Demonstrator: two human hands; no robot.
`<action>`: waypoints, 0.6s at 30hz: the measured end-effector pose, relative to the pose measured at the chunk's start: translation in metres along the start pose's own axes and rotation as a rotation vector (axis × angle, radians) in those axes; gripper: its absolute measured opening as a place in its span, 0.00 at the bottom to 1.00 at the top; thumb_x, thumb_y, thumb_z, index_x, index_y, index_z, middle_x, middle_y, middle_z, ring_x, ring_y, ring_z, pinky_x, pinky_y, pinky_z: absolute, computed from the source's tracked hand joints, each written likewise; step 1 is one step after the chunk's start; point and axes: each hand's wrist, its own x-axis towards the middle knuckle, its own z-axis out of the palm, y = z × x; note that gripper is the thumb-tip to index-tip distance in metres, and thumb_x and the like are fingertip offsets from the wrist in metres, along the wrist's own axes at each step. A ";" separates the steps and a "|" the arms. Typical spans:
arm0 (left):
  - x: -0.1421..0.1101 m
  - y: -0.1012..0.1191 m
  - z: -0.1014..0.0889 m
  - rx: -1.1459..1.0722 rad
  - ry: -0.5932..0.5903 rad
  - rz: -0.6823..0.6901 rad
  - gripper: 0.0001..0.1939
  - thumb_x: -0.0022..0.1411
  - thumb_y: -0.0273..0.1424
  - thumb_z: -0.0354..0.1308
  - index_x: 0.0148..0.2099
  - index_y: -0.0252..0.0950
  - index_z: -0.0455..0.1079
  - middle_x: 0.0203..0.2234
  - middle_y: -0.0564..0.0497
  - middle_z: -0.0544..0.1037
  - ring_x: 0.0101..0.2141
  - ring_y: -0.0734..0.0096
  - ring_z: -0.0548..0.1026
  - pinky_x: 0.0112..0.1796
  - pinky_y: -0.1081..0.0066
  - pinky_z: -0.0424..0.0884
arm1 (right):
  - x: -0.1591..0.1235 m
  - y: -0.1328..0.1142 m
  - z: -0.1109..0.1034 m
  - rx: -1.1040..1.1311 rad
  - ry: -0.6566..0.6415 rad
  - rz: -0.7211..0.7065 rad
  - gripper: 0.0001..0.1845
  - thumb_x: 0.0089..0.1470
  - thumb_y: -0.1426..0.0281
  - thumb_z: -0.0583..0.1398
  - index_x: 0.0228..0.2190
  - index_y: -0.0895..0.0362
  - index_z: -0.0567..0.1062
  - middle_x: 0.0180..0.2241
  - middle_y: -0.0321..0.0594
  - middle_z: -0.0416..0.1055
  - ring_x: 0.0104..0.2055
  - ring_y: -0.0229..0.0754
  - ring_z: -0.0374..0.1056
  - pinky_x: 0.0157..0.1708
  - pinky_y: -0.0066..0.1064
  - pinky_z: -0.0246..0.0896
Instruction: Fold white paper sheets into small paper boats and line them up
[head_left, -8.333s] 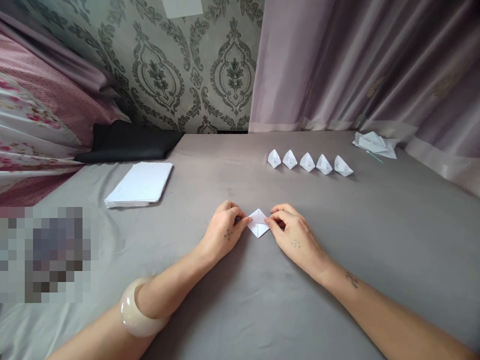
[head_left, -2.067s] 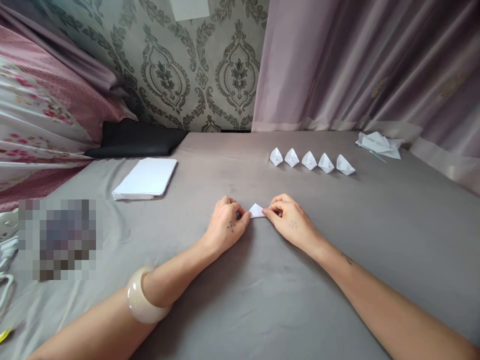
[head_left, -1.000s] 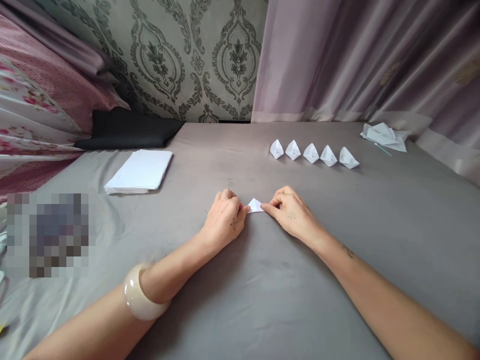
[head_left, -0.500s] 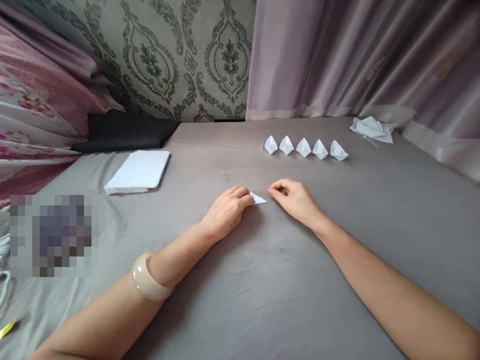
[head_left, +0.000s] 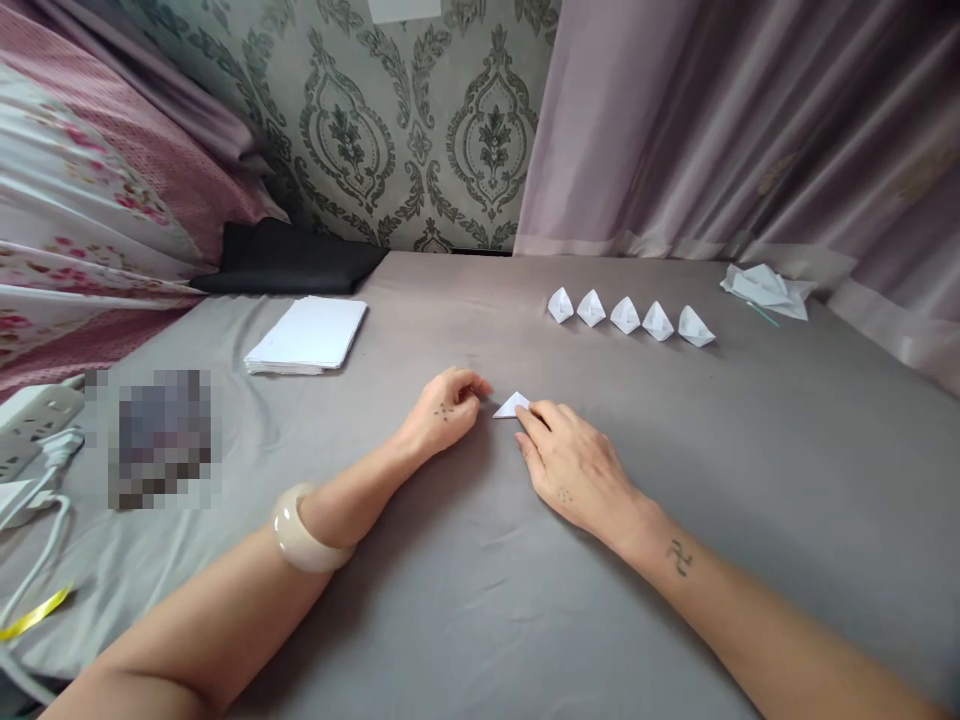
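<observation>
A small white folded-paper triangle [head_left: 509,405] lies on the grey cloth, its peak pointing away from me. My right hand [head_left: 574,462] presses on its right part with outstretched fingertips, which cover that corner; the thumb is held apart below. Just left of the triangle is my left hand [head_left: 444,410], its fingers loosely curled together with nothing visible in them. A small gap separates it from the paper. Farther back, several white folded-paper boats [head_left: 625,315] stand in a row.
At the left sits a stack of white paper [head_left: 307,335], with a black cloth [head_left: 300,258] behind it. White papers [head_left: 766,290] and a thin green stick [head_left: 763,314] lie at the far right. A power strip [head_left: 34,420], cables and a yellow strip [head_left: 36,612] occupy the left edge.
The paper went from a small diamond to a triangle. Both hands pinched its corners; then the left pressed it alone. Now my left hand is off it and my right presses its right side.
</observation>
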 end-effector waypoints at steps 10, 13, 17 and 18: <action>-0.007 0.005 0.005 0.077 -0.038 0.032 0.06 0.55 0.29 0.55 0.30 0.34 0.73 0.36 0.47 0.71 0.36 0.67 0.70 0.40 0.66 0.69 | 0.003 -0.004 0.000 -0.089 -0.046 -0.009 0.23 0.64 0.63 0.48 0.56 0.56 0.67 0.43 0.49 0.68 0.41 0.49 0.61 0.40 0.40 0.59; -0.005 0.000 0.010 0.099 -0.012 0.055 0.07 0.56 0.32 0.58 0.30 0.34 0.72 0.35 0.46 0.70 0.37 0.66 0.69 0.42 0.64 0.68 | 0.002 -0.001 -0.001 -0.070 -0.047 -0.022 0.23 0.63 0.63 0.48 0.56 0.57 0.67 0.44 0.48 0.68 0.41 0.49 0.61 0.40 0.41 0.59; -0.002 -0.001 0.011 0.137 -0.017 0.019 0.06 0.56 0.31 0.59 0.30 0.34 0.71 0.35 0.47 0.68 0.38 0.65 0.68 0.43 0.63 0.68 | -0.001 0.005 -0.002 -0.001 -0.035 -0.041 0.22 0.63 0.65 0.49 0.55 0.59 0.66 0.45 0.47 0.69 0.42 0.47 0.61 0.42 0.39 0.60; -0.001 0.000 0.011 0.142 -0.028 0.000 0.06 0.56 0.31 0.59 0.29 0.34 0.71 0.35 0.47 0.68 0.38 0.65 0.68 0.42 0.63 0.68 | -0.002 0.006 -0.002 0.011 -0.032 -0.043 0.22 0.63 0.65 0.49 0.55 0.60 0.67 0.44 0.47 0.69 0.42 0.47 0.61 0.42 0.39 0.60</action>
